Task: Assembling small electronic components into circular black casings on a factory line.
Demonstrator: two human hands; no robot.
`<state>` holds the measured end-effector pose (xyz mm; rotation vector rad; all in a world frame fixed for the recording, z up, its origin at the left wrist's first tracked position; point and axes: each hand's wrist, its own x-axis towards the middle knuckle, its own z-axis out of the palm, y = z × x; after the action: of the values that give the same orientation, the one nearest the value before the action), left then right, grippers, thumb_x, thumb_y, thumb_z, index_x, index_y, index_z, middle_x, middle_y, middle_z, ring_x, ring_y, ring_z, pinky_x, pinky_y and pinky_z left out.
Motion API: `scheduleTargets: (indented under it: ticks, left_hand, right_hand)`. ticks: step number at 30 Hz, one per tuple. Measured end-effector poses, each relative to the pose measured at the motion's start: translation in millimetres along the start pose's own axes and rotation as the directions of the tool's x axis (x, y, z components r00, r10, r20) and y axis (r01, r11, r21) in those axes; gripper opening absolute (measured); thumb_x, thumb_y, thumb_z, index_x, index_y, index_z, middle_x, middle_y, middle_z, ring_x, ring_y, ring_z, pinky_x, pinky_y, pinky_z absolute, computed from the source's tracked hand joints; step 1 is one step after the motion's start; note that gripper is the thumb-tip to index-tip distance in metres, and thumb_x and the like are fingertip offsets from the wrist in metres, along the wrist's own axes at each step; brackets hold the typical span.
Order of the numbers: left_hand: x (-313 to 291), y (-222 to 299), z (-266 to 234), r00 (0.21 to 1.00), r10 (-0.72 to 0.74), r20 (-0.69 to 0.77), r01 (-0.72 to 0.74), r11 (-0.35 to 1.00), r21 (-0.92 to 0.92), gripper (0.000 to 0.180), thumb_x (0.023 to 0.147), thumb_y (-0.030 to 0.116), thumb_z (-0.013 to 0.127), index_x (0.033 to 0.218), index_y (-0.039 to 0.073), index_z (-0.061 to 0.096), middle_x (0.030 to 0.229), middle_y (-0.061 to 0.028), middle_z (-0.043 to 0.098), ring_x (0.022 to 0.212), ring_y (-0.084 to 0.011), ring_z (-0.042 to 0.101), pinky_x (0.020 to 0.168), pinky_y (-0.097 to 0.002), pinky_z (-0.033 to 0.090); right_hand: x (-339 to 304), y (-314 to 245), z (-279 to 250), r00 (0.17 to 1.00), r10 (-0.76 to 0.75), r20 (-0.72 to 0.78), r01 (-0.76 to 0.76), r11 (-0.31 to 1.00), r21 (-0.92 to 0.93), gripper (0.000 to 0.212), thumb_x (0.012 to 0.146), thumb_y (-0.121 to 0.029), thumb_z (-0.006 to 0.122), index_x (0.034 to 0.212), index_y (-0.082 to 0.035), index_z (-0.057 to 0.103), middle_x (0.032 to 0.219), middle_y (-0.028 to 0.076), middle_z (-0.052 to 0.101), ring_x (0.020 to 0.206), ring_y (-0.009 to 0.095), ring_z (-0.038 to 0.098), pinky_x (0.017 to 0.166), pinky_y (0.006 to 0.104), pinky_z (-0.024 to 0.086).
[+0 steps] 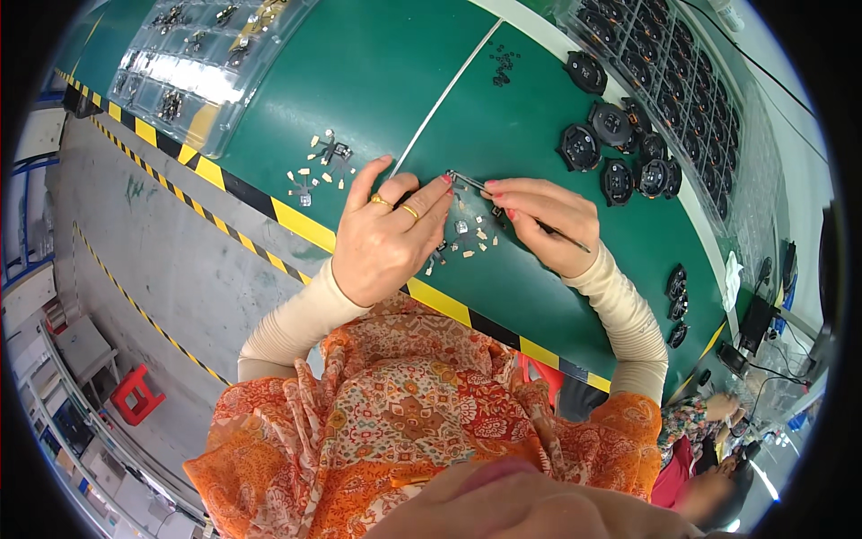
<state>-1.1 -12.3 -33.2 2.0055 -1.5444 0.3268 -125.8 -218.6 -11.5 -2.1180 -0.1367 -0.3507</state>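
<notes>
My right hand is closed around a pair of dark tweezers, held like a pen with the tips pointing left. The tips meet a tiny dark, shiny part at the fingertips of my left hand. That hand pinches the part; its thumb is hidden, and it wears two gold-coloured rings. On the green table just below the tweezers lie small flex-cable pieces with beige tabs. More flex-cable pieces with beige tabs lie left of my left hand.
Round black watch-like housings cluster at the right, beside a tray full of similar ones. A clear tray holds small parts at the far left. Tiny black pieces lie at the back. Dark parts stand near right.
</notes>
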Motion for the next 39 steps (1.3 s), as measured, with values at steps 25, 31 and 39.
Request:
scheduleTargets:
  ticks: [25,31,39]
  left_hand:
    - [1.4,-8.9,-5.1,0.996,0.018,0.086,-0.011,0.997,-0.080,0.033,0.066,0.007,0.075,0.099,0.004,0.074,0.115,-0.0016,0.068,0.101,-0.0202,0.058,0.106,-0.0498,0.039]
    - [2.1,-7.9,-6.0,0.996,0.024,0.084,-0.019,0.998,-0.060,0.034,0.066,0.007,0.075,0.100,0.004,0.073,0.115,-0.0008,0.065,0.104,-0.0196,0.056,0.108,-0.0508,0.037]
    - [1.9,-7.6,-4.4,0.997,0.033,0.066,-0.030,0.999,-0.045,0.030,0.068,0.006,0.076,0.098,0.003,0.074,0.113,-0.0013,0.066,0.103,-0.0199,0.057,0.108,-0.0510,0.038]
  right_hand:
    - [-1.4,-0.6,-1.3,0.999,-0.029,0.032,0.029,1.000,-0.006,0.027,0.080,0.015,0.062,0.105,0.005,0.070,0.113,0.021,0.070,0.096,0.029,0.072,0.080,0.0325,0.058]
    - [-2.4,6.3,-1.1,0.987,-0.151,0.045,0.152,0.988,-0.016,0.030,0.079,0.012,0.064,0.108,0.005,0.068,0.116,0.021,0.068,0.098,0.033,0.070,0.080,0.0367,0.058]
    - [0.5,2.9,-2.1,0.980,-0.169,0.101,0.172,0.985,-0.019,0.028,0.080,0.012,0.063,0.107,0.007,0.068,0.115,0.024,0.067,0.103,0.036,0.069,0.085,0.0394,0.057]
